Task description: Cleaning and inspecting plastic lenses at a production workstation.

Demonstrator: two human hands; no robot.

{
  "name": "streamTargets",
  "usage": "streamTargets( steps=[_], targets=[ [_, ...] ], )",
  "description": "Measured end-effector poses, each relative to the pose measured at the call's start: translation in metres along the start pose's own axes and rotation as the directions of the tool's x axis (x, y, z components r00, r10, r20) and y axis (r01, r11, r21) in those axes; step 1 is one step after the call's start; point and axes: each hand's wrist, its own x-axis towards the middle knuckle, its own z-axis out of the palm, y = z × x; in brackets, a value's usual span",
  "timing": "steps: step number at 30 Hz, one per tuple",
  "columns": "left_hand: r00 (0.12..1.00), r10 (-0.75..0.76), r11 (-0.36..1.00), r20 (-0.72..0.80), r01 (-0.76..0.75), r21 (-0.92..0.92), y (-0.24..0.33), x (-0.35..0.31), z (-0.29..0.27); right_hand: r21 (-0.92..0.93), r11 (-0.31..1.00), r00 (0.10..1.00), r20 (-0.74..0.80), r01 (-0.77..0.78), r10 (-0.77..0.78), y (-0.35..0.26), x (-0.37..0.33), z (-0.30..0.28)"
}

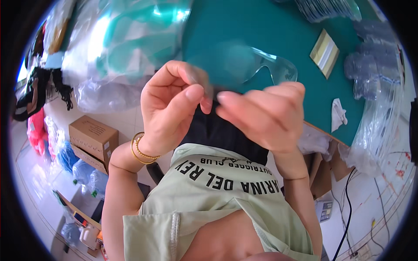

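My left hand (pixel 172 98), with gold bracelets at the wrist, is closed in a pinch, thumb against fingers. A thin, see-through grey piece of plastic (pixel 210 90) shows at its fingertips; motion smears its outline. Close by on the right, my right hand (pixel 267 113) has its fingers bent together, pointing at the left fingertips. It is blurred, and whatever it grips cannot be made out. Just beyond the hands, a clear curved plastic lens (pixel 285 67) with a nose notch appears over the green tabletop (pixel 270 26). Whether it touches the hands is unclear.
Clear bags with green contents (pixel 130 43) fill the far left. Stacked clear plastic pieces (pixel 328 8) and bluish ones (pixel 370 67) line the far right, near a cream-and-gold block (pixel 325 53) and a white crumpled cloth (pixel 338 115). Cardboard boxes (pixel 93 135) stand on the floor at left.
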Motion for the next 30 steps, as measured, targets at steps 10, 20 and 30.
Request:
streamTargets(
  steps=[10, 20, 30],
  targets=[
    [0.961, -0.149, 0.960, 0.231, 0.085, 0.268, -0.026, 0.024, -0.004, 0.719, 0.370, 0.529, -0.003, -0.589, 0.849, 0.019, -0.080, -0.064],
    [0.989, 0.150, 0.671, -0.004, -0.099, 0.735, -0.045, 0.054, -0.002, 0.351, 0.169, 0.208, 0.075, -0.921, 0.975, 0.043, -0.046, -0.053],
    [0.981, 0.195, 0.484, -0.005, -0.092, 0.870, -0.050, 0.055, -0.001, 0.261, 0.138, 0.177, 0.133, -0.955, 0.975, 0.046, -0.045, -0.052]
  ],
)
